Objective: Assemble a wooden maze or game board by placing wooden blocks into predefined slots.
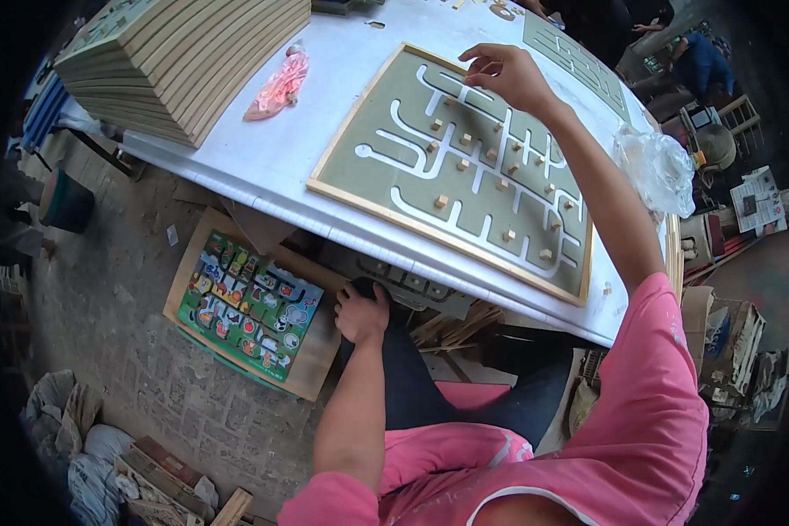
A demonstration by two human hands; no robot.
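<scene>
A green-grey maze board (346, 167) with pale branching grooves and a wooden rim lies on the white-covered table. Several small wooden blocks (442, 201) stand scattered over its grooves. My right hand (510, 74) hovers over the board's far edge, thumb and index finger apart and the other fingers curled; nothing shows between them. Down below the table's edge, my left hand (362, 313) rests over my dark-trousered knee with its fingers laid loosely, holding nothing visible. Beside it is a colourful animal-picture maze board (245, 302) on a wooden panel (316, 373).
A tall stack of wood-edged boards (184, 70) rises at the table's far left, with a pink plastic bag (279, 83) beside it. Clear plastic (657, 171) bunches at the right edge. Another grooved board (570, 61) lies farther back. A dark bucket (67, 202) stands on the brick floor.
</scene>
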